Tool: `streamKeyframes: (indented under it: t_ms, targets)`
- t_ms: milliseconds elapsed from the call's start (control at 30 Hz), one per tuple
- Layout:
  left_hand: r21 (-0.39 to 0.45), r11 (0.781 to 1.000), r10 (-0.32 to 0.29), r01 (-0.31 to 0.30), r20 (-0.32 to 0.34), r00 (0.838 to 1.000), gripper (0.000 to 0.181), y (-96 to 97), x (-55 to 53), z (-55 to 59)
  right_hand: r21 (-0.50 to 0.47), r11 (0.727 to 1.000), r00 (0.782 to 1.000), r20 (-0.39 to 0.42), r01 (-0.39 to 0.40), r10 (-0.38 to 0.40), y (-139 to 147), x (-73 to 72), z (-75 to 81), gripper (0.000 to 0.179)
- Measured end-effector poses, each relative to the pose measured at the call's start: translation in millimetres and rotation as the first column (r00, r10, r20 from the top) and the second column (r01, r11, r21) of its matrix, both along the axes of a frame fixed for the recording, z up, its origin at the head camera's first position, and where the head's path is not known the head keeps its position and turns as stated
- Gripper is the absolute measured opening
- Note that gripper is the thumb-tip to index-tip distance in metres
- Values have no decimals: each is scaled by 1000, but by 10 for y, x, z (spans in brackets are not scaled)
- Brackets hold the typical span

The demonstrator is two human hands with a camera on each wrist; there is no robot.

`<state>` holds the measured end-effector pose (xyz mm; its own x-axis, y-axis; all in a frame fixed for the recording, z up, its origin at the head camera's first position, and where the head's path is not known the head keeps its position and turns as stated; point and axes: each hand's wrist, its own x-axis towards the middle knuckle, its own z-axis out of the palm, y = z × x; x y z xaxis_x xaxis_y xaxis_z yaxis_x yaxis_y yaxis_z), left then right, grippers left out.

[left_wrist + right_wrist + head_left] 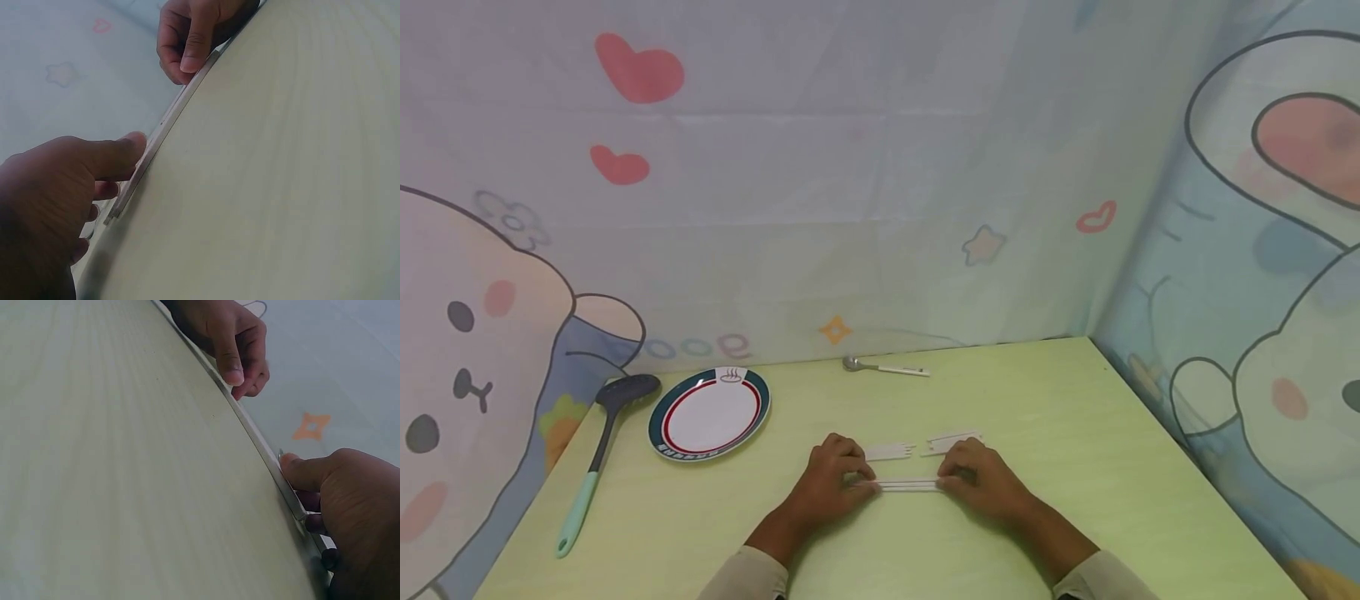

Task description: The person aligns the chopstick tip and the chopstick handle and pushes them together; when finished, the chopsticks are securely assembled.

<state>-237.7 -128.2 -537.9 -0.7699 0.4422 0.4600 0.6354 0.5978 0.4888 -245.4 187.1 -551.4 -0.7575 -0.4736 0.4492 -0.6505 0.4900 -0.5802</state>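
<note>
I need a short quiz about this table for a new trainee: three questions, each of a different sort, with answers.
1. True or false: in the head view, the ladle lies to the left of the plate.
2. The end of the ladle's handle is: A) red; B) pale green; C) black.
3. Fill in: the left hand and the right hand hold the thin white ____.

Key: 1. True. 2. B. 3. sticks.

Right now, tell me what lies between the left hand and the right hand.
Thin white sticks stretch between the left hand and the right hand; more white pieces lie just beyond. The head view shows this.
</note>
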Motion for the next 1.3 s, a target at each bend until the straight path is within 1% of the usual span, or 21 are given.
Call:
streamKeyframes:
  t_ms: [67, 133, 200, 300, 367, 400, 467, 533, 567, 633, 700, 833, 1000, 1167, 1300]
  targets:
    - [0, 1000, 3, -3, -2, 1000, 9, 2, 0, -4, 0, 1000, 1000, 4, 2, -2, 0, -1, 0, 14]
    - [2, 1000, 7, -7, -4, 1000, 9, 4, -4, -12, -2, 1000, 1000, -23, 5, -5, -3, -9, -2, 14]
    - [7, 1000, 14, -14, -29, 999, 7, 1, -15, -24, -15, 1000, 999, -52, 10, -11, -7, -20, -2, 14]
    - [27, 999, 39, -36, -113, 993, 6, -5, -55, -42, -36, 999, 995, -93, 34, -37, -16, -46, 0, 15]
    - [41, 998, 64, -58, -184, 981, 7, -12, -93, -62, -43, 997, 993, -97, 70, -73, -21, -62, 0, 16]
    - [51, 996, 75, -66, -209, 975, 8, -15, -111, -68, -43, 995, 991, -100, 87, -91, -22, -69, 2, 16]
    - [70, 995, 90, -75, -236, 968, 11, -17, -141, -74, -36, 992, 985, -116, 124, -127, -25, -86, 2, 16]
    - [78, 994, 97, -81, -229, 969, 11, -13, -162, -75, -25, 987, 977, -140, 159, -161, -31, -109, -1, 16]
    - [82, 993, 97, -81, -216, 972, 11, -8, -168, -69, -21, 985, 973, -156, 171, -172, -36, -126, -6, 16]
    - [84, 993, 99, -84, -194, 976, 10, 7, -184, -59, -16, 982, 969, -160, 189, -189, -51, -161, -16, 16]
    - [80, 993, 100, -87, -179, 979, 8, 24, -199, -52, -11, 980, 970, -141, 196, -196, -68, -195, -27, 16]
    - [62, 995, 87, -77, -187, 979, 8, 47, -223, -46, 9, 984, 980, -88, 180, -179, -101, -234, -37, 18]
    - [39, 997, 75, -69, -177, 981, 8, 50, -244, -58, 55, 983, 983, -67, 176, -172, -124, -248, -17, 16]
    - [21, 997, 83, -80, -133, 988, 8, 42, -245, -71, 67, 984, 986, -43, 165, -162, -133, -229, 10, 14]
    - [1, 996, 91, -91, -97, 991, 6, 47, -246, -73, 72, 982, 985, -11, 173, -173, -136, -203, 37, 13]
